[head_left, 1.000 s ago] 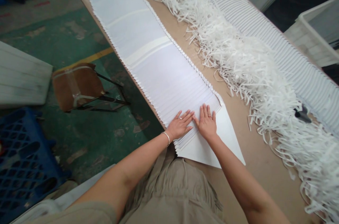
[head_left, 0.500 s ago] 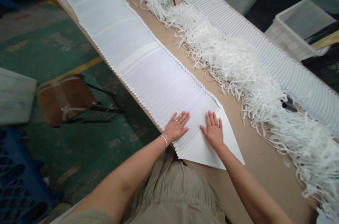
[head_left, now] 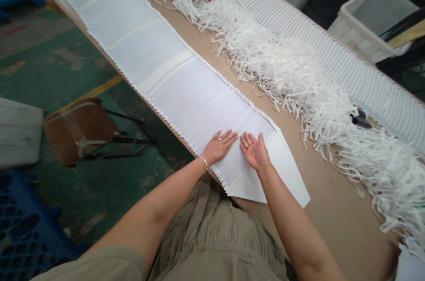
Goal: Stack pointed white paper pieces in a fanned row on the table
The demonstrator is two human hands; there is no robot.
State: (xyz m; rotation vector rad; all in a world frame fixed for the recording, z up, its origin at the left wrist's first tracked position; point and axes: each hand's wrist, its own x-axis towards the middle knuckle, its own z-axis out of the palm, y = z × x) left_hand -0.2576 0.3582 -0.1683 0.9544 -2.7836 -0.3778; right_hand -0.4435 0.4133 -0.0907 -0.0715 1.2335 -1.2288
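A long strip of white pleated paper (head_left: 159,64) runs along the near side of a brown table (head_left: 318,210). My left hand (head_left: 219,147) lies flat on the pleats near the strip's near end, fingers spread, a ring and a bracelet on it. My right hand (head_left: 254,151) is just to its right, turned palm up with fingers open, resting on the pleats beside the flat unpleated end sheet (head_left: 282,170). Neither hand holds anything.
A long heap of white paper strips (head_left: 299,77) fills the table's middle, with a dark tool (head_left: 360,119) in it. A second pleated strip (head_left: 332,59) lies beyond. White bins (head_left: 368,24) stand at right; a brown chair (head_left: 79,128) and blue crate (head_left: 23,228) at left.
My right hand has turned from palm down to palm up and moved left, closer to my left hand. The left hand stayed flat on the pleats. The view shifted slightly.
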